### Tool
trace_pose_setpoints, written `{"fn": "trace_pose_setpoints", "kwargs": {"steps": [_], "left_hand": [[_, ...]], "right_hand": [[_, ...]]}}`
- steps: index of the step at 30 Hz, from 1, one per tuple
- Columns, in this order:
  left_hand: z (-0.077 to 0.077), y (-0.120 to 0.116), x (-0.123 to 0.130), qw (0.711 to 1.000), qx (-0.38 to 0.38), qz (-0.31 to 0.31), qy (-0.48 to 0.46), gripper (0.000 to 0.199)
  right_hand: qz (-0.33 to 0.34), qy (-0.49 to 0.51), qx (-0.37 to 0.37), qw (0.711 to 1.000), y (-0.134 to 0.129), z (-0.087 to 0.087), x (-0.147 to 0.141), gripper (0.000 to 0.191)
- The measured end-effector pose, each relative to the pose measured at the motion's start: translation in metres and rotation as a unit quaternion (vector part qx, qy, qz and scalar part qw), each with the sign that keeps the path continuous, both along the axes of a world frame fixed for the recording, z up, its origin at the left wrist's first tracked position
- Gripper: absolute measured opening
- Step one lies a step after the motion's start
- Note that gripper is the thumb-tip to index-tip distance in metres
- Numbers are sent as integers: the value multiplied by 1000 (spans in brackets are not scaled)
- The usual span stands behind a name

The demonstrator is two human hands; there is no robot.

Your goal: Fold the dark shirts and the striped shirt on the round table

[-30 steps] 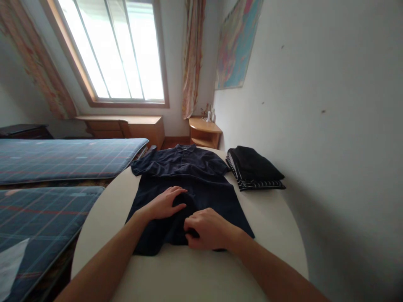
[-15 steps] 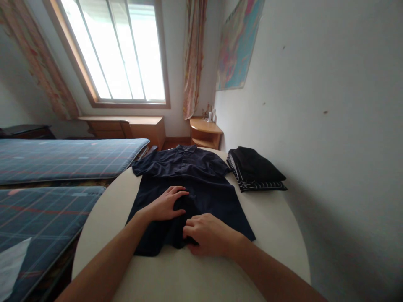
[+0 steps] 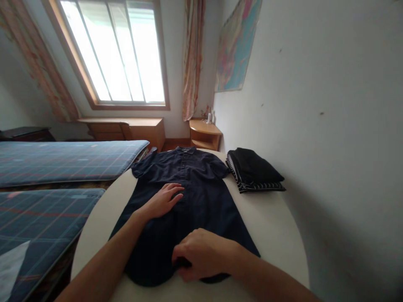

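A dark navy short-sleeved shirt (image 3: 201, 201) lies spread front up, its collar at the far side and its hem towards me. My left hand (image 3: 164, 200) rests on the middle of the shirt with fingers stretched out. At the near hem, my right hand (image 3: 201, 256) is closed, pinching the shirt's bottom edge near the centre; its fingertips are partly hidden. The cloth under both hands looks mostly flat.
The shirt lies on a round pale table (image 3: 280, 235). Folded dark clothes (image 3: 255, 167), one striped, are stacked at its right, near the white wall (image 3: 330, 167). Plaid mattresses (image 3: 63, 161) lie to the left. A wooden desk (image 3: 141, 122) stands under the window.
My right hand has pulled the hem towards me, and the shirt's bunched lower part has stretched out longer and smoother. My left hand has shifted slightly left and away on the cloth.
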State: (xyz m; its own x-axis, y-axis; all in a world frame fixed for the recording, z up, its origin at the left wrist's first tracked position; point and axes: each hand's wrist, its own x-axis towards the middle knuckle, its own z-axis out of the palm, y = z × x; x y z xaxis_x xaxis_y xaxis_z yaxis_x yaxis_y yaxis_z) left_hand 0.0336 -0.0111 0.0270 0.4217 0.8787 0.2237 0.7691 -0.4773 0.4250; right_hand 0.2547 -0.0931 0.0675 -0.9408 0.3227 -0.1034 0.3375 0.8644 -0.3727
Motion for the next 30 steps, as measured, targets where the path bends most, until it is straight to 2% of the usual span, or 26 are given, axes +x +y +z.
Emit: {"fn": "trace_pose_setpoints", "kwargs": {"steps": [3,5,9,11,13,16,18,20,22,26,28,30], "left_hand": [[-5,7,-3,996,-58,15,68,58],[-4,11,-3,991,-76,14,112,64],[4,17,1,988,-30,-3,150,52],[0,17,3,987,-1,3,159,54],[-11,15,2,987,8,28,160,61],[-28,8,-2,988,-7,71,139,62],[-35,0,-5,988,-4,85,125,62],[-38,-11,-7,988,2,86,126,62],[-38,-26,-7,987,0,81,136,65],[-32,-56,-8,985,-22,64,158,73],[-25,-62,-8,985,-22,66,155,68],[-19,-57,-8,987,-3,78,142,59]], "right_hand": [[12,2,5,1000,-7,-8,-8,32],[24,17,-16,999,-7,-12,-10,34],[56,58,-125,989,3,-11,-3,34],[47,93,-125,987,15,-7,6,30],[16,129,-85,988,29,-5,18,28],[-76,158,-28,984,52,-8,42,41],[-143,143,-24,979,65,-13,56,60],[-178,104,-42,978,71,-16,67,75],[-180,68,-59,980,70,-15,71,81],[-156,37,-89,983,56,-1,67,73],[-147,31,-114,982,54,4,65,67],[-141,42,-120,982,57,2,64,59]]}}
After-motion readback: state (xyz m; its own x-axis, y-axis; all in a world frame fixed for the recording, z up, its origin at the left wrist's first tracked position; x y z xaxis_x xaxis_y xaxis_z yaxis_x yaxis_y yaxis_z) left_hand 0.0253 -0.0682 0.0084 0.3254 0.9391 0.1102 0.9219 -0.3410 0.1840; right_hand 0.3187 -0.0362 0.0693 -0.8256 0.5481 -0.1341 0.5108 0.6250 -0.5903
